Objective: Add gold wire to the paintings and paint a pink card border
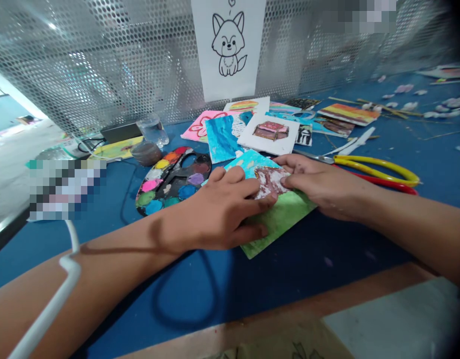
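Observation:
A small painted card point(280, 217), light blue at the top and green below, lies tilted under both hands. On its middle is a brown and white patch point(269, 182), partly covered by fingers. My left hand point(226, 214) reaches across the card's left side, its fingers bent and pressing on the surface. My right hand point(323, 187) grips the right edge, thumb on top by the patch and the other fingers at the edge and partly hidden. Scissors point(375, 167) with yellow and red handles lie beyond my right hand. Left of the card sits a paint palette point(173, 182) with several colours.
Several small paintings point(267, 132) overlap behind the card. A clear cup point(153, 130) and a pot of murky liquid point(145, 153) stand at back left. A fox drawing point(230, 50) hangs on the perforated metal screen point(140, 60). A white cable point(50, 309) crosses my left forearm.

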A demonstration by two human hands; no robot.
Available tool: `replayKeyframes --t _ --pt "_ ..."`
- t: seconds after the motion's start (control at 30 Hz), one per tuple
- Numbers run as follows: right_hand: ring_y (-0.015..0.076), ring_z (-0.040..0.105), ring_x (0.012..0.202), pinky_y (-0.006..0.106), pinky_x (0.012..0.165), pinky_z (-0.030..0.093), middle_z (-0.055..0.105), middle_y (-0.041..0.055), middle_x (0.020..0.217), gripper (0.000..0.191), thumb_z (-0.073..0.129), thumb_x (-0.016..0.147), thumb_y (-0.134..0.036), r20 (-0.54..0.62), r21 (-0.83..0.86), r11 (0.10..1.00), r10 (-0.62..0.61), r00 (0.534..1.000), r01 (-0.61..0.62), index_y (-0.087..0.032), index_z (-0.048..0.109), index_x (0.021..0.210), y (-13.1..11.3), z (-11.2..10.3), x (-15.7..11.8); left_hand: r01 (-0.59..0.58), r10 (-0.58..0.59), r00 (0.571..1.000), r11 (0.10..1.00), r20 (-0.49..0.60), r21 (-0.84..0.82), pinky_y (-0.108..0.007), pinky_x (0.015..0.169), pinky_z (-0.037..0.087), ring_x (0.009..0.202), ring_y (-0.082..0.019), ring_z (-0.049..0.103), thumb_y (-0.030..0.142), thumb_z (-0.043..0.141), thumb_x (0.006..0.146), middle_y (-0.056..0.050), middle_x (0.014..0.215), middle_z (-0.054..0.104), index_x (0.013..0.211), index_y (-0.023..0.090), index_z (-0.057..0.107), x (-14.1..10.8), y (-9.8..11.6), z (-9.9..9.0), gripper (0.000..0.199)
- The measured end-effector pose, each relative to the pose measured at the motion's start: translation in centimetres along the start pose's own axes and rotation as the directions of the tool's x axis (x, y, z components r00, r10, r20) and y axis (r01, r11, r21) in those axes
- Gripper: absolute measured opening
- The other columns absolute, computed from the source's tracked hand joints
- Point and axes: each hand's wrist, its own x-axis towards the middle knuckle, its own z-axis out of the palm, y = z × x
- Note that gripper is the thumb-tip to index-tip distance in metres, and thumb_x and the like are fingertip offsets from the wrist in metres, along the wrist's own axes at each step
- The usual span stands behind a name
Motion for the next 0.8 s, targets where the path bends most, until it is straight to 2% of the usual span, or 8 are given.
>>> replayKeyframes --t 0.07,0.17,0.47,0.53,0.6,0.63,0.7,0.8 --pt "0.0232 0.065 0.099 0.028 0.069 0.050 0.070 0.0060 0.117 0.058 0.057 0.069 -0.024 0.011 0.019 0.998 0.064 0.998 -0.064 -0.025 0.060 0.126 -0.1 0.0 0.0 -0.003 0.003 1.000 1.000 -0.002 0.000 -0.039 0.075 0.027 0.089 -0.026 0.044 0.042 0.053 0.102 -0.010 0.103 0.061 0.134 0.016 0.064 0.0 0.0 0.0 0.043" --pt "0.0226 0.064 0.102 0.027 0.070 0.051 0.069 0.0050 0.121 0.057 0.059 0.068 -0.023 0.015 0.066 0.995 0.077 0.997 -0.078 -0.026 0.061 0.124 -0.1 0.1 -0.1 0.000 0.000 1.000 1.000 -0.001 0.004 -0.039 0.076 0.028 0.090 -0.026 0.044 0.043 0.053 0.102 -0.010 0.104 0.062 0.135 0.017 0.064 0.0 0.0 0.0 0.044" --pt "0.0185 0.064 0.082 0.024 0.057 0.048 0.072 0.0008 0.099 0.045 0.063 0.063 -0.014 -0.025 0.198 0.970 0.149 0.989 -0.141 -0.028 0.068 0.106 -0.9 0.4 -0.1 -0.001 0.001 1.000 1.000 -0.001 0.004 -0.041 0.076 0.031 0.091 -0.027 0.047 0.043 0.052 0.101 -0.011 0.104 0.063 0.136 0.017 0.063 -0.1 -0.1 0.0 0.045" --pt "0.0164 0.064 0.076 0.022 0.054 0.047 0.072 0.0003 0.091 0.038 0.063 0.062 -0.013 -0.025 0.271 0.948 0.181 0.983 -0.167 -0.026 0.069 0.097 -1.8 0.4 -0.3 0.005 -0.005 0.999 1.000 -0.041 -0.001 -0.042 0.077 0.033 0.091 -0.027 0.048 0.043 0.051 0.101 -0.011 0.104 0.062 0.139 0.017 0.061 -0.2 -0.1 -0.2 0.047" --pt "0.0150 0.063 0.070 0.022 0.053 0.046 0.071 -0.0001 0.084 0.033 0.063 0.061 -0.011 -0.001 0.367 0.909 0.212 0.977 -0.196 -0.024 0.067 0.090 -2.7 0.3 -0.5 0.035 -0.035 0.986 0.999 -0.161 -0.007 -0.044 0.080 0.037 0.093 -0.027 0.050 0.041 0.048 0.101 -0.011 0.105 0.061 0.142 0.016 0.057 -0.3 -0.2 -0.6 0.049" --pt "0.0146 0.062 0.067 0.022 0.053 0.047 0.071 -0.0004 0.081 0.032 0.063 0.060 -0.010 0.006 0.419 0.884 0.225 0.974 -0.207 -0.024 0.066 0.089 -3.0 0.2 -0.6 0.073 -0.075 0.967 0.997 -0.245 -0.019 -0.046 0.083 0.039 0.095 -0.028 0.051 0.039 0.046 0.101 -0.011 0.107 0.061 0.142 0.016 0.056 -0.4 -0.2 -0.8 0.048" --pt "0.0139 0.062 0.064 0.023 0.054 0.048 0.070 -0.0014 0.080 0.034 0.063 0.061 -0.008 -0.015 0.520 0.833 0.228 0.973 -0.188 -0.024 0.064 0.091 -3.4 0.0 -0.7 0.199 -0.215 0.887 0.977 -0.409 -0.081 -0.048 0.090 0.043 0.103 -0.028 0.052 0.036 0.044 0.100 -0.012 0.112 0.058 0.139 0.016 0.053 -0.5 -0.2 -1.0 0.045" --pt "0.0137 0.064 0.066 0.024 0.060 0.050 0.072 -0.0011 0.086 0.041 0.063 0.064 -0.007 -0.089 0.632 0.774 0.117 0.989 -0.035 -0.022 0.062 0.102 -3.1 -0.4 -0.3 0.405 -0.503 0.700 0.864 -0.507 -0.299 -0.046 0.091 0.049 0.110 -0.026 0.053 0.036 0.049 0.096 -0.014 0.123 0.052 0.132 0.018 0.046 -0.4 -0.3 -0.5 0.040"
